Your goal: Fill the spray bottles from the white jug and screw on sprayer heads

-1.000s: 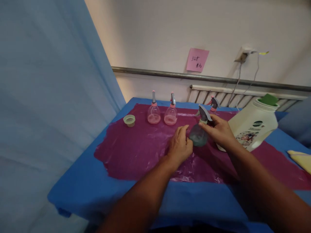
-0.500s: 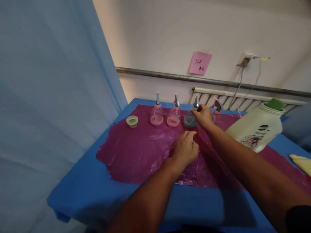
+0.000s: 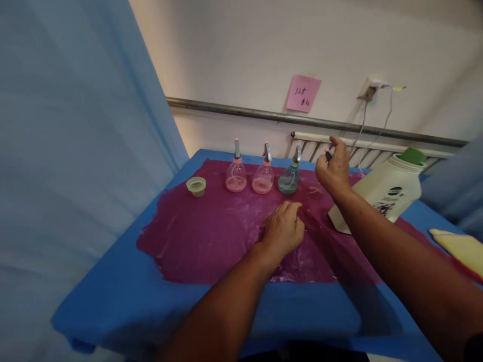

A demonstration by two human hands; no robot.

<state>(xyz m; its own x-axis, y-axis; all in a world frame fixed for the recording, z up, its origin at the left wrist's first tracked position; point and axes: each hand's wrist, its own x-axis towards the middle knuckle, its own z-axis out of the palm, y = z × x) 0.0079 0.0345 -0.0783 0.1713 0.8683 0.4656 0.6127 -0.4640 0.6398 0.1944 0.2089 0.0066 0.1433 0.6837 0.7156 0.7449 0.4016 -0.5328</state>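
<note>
My left hand lies palm down on the purple plastic sheet, fingers loosely stretched, holding nothing. My right hand is raised at the back of the table, its fingers closed round the head of a pink-collared spray bottle, which is mostly hidden behind the hand. Just left of that hand a green spray bottle stands upright, free of any hand. Two pink spray bottles stand in the same row, further left.
A small green cup sits left of the row. A large white jug with a green cap leans at the right. A yellow cloth lies at the far right. A blue curtain hangs on the left.
My right hand set the green spray bottle down in the row beside the pink ones, let go, and moved right onto the pink-collared bottle. My left hand stayed on the sheet.
</note>
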